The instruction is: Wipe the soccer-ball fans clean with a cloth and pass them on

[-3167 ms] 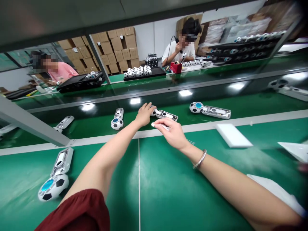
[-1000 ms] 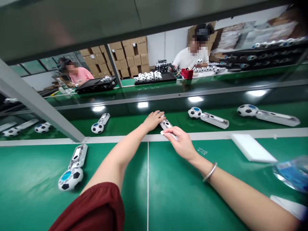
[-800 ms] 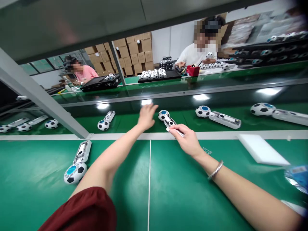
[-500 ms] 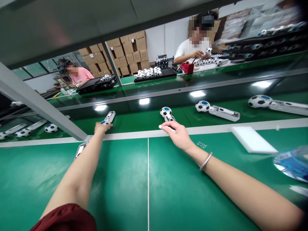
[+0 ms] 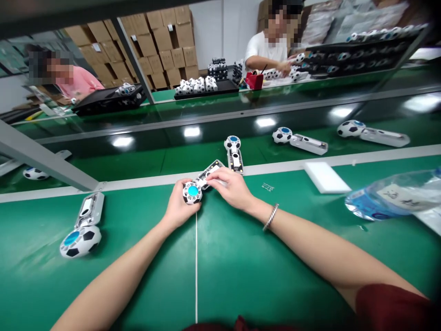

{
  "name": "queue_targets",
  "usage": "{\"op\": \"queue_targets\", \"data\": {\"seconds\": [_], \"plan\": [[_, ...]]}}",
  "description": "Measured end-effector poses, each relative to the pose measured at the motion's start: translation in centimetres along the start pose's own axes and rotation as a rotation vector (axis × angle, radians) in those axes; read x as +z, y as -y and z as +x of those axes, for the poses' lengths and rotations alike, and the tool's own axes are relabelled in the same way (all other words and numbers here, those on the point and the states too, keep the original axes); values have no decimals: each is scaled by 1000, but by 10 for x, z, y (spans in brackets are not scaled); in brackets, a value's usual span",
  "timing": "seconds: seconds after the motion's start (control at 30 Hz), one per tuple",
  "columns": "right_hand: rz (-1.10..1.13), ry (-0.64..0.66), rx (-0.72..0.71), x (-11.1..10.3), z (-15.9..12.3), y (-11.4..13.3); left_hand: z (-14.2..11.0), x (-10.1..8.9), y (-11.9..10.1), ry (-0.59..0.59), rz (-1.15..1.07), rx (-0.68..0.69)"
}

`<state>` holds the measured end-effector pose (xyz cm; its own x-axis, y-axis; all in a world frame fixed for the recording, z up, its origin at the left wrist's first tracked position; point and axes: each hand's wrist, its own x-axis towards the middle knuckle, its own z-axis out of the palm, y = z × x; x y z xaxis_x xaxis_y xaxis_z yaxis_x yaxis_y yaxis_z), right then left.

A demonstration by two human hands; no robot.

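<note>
My left hand (image 5: pixel 178 207) grips a football-headed toy wand (image 5: pixel 198 184) by its ball end, with the blue centre facing up. The wand's open handle points away to the upper right. My right hand (image 5: pixel 231 187) rests its fingers on that open handle and pinches a small white piece against it. Both hands meet over the green bench (image 5: pixel 241 266) just short of the white strip. A second wand (image 5: pixel 234 153) lies on the conveyor (image 5: pixel 144 161) right behind my hands.
Another wand (image 5: pixel 81 230) lies on the bench at left. More wands (image 5: pixel 299 139) ride the conveyor to the right. A white pad (image 5: pixel 325 177) and a plastic bag (image 5: pixel 392 196) sit at right. Two co-workers sit across, by trays of ball parts (image 5: pixel 195 85).
My left hand let go of the middle wand, reached left along the conveyor, took another wand and brought it onto the bench. My right hand moved onto its handle.
</note>
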<state>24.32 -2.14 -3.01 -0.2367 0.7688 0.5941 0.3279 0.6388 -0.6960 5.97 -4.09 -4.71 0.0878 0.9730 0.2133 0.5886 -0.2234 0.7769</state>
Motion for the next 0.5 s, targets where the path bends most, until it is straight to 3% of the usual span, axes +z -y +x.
{"op": "queue_targets", "data": {"seconds": [0.2,0.5], "plan": [[-174,143,-248,18,-8,3,-2,5,-2,30,-1,-31],[-260,171,-266,20,-8,2,-5,8,0,26,45,16]]}}
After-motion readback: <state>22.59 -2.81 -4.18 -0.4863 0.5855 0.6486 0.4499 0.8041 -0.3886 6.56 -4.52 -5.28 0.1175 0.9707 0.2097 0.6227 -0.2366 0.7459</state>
